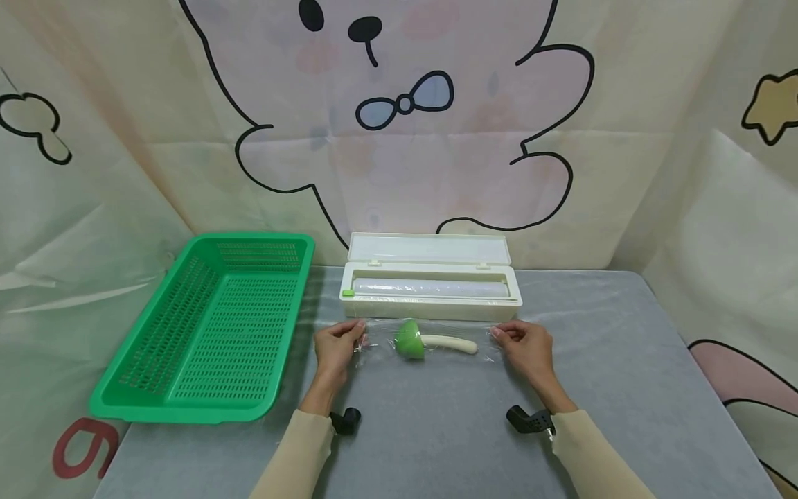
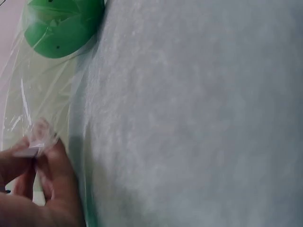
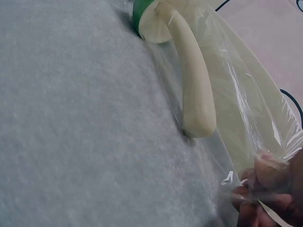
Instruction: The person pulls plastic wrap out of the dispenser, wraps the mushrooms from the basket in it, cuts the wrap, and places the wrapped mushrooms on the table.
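A toy-like mushroom with a green cap (image 1: 409, 339) and a long cream stem (image 1: 450, 343) lies sideways in the middle, cap to the left. Clear plastic wrap (image 1: 379, 341) stretches across and around it. At the wrap's left end, my left hand (image 1: 335, 352) pinches the film between thumb and fingers. The right hand (image 1: 527, 350) pinches the opposite end, past the stem tip. In the left wrist view the film runs bunched from the fingertips toward the green cap (image 2: 64, 28). The right wrist view shows creased film (image 3: 236, 90) alongside the stem (image 3: 195, 80).
Right behind the mushroom stands a white wrap dispenser box (image 1: 430, 310), lid raised, with a roll of film (image 1: 430, 287) inside and a small green slider (image 1: 348, 293). A green perforated basket (image 1: 206, 414) sits at the left on the grey table (image 1: 436, 443). Printed curtains enclose the back and sides.
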### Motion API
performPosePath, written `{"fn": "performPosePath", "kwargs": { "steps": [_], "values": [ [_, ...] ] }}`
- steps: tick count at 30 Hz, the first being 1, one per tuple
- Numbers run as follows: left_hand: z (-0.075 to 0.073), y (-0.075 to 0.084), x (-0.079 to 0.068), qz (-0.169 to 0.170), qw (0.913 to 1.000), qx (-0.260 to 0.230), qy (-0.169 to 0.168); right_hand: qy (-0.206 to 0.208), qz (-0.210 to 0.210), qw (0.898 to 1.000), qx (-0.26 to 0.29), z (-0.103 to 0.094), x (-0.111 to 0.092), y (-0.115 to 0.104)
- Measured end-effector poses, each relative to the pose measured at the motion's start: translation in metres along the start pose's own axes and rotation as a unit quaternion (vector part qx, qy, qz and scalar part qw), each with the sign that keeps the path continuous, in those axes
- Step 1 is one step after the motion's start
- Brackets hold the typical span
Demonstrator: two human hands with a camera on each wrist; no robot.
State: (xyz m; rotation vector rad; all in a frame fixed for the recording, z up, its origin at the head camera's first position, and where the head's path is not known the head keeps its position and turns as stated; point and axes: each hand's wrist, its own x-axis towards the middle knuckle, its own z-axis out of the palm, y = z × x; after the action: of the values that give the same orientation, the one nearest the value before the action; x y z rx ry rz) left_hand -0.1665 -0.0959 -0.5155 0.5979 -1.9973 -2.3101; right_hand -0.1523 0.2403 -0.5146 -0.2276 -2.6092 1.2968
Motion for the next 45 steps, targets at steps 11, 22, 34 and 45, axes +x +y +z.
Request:
{"fn": "performPosePath", "kwargs": {
  "steps": [11, 22, 34, 45],
  "values": [
    [-0.008, 0.005, 0.007, -0.092, 0.9909, -0.075, -0.063, -0.09, 0.004, 0.995, 0.035, -0.011, 0.005, 0.006],
    [-0.01, 0.009, 0.008, -0.106, 0.9872, -0.079, -0.088, -0.146, 0.044, 0.986, 0.063, -0.024, 0.004, 0.011],
    [-0.013, 0.007, 0.007, -0.1, 0.9867, -0.069, -0.108, -0.143, 0.045, 0.984, 0.101, -0.03, -0.001, 0.018],
    [-0.015, 0.013, -0.013, 0.043, 0.9949, 0.069, -0.061, -0.067, -0.147, 0.985, 0.067, -0.032, -0.02, 0.017]
  ]
}}
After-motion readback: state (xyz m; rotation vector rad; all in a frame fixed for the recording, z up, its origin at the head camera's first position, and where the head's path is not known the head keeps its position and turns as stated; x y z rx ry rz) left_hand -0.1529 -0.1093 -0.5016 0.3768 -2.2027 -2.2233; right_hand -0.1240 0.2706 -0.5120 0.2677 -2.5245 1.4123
